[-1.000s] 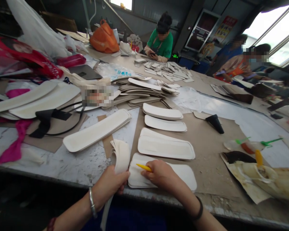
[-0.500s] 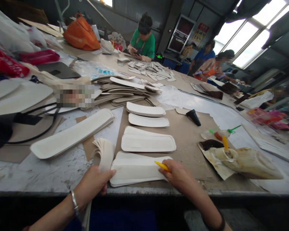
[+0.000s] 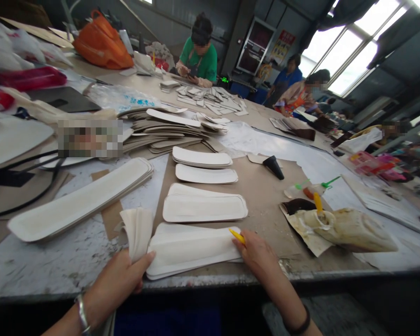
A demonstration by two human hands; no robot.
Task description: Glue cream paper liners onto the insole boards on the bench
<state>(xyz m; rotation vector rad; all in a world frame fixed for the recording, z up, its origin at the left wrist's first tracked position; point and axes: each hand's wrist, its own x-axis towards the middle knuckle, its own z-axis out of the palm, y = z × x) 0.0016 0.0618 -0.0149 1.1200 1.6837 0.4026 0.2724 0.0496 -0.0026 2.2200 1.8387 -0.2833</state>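
Observation:
My left hand (image 3: 124, 273) is closed around a bundle of thin cream strips (image 3: 137, 231), whose loose ends fan upward. Its thumb lies at the left end of the nearest stack of white rounded panels (image 3: 191, 249), by the table's front edge. My right hand (image 3: 259, 256) grips a slim yellow tool (image 3: 236, 235) at the stack's right end; its tip points left over the top panel, and its kind is unclear. Behind lie more panel stacks, a wider one (image 3: 206, 209) and smaller ones (image 3: 206, 175) on brown card. Left of them rests a long stack of pale panels (image 3: 82, 196).
At right a stained plastic bottle (image 3: 360, 228) lies on its side, with a yellow piece in its opening. A black cone (image 3: 273, 167) and small green-tipped bottles (image 3: 317, 190) sit behind. Across the table works a person in green (image 3: 208, 60); others are farther right.
The view has shifted, so the whole table appears farther left. The strips in my left hand curl less and stand more upright. My right hand keeps the yellow tool at the nearest stack's right end.

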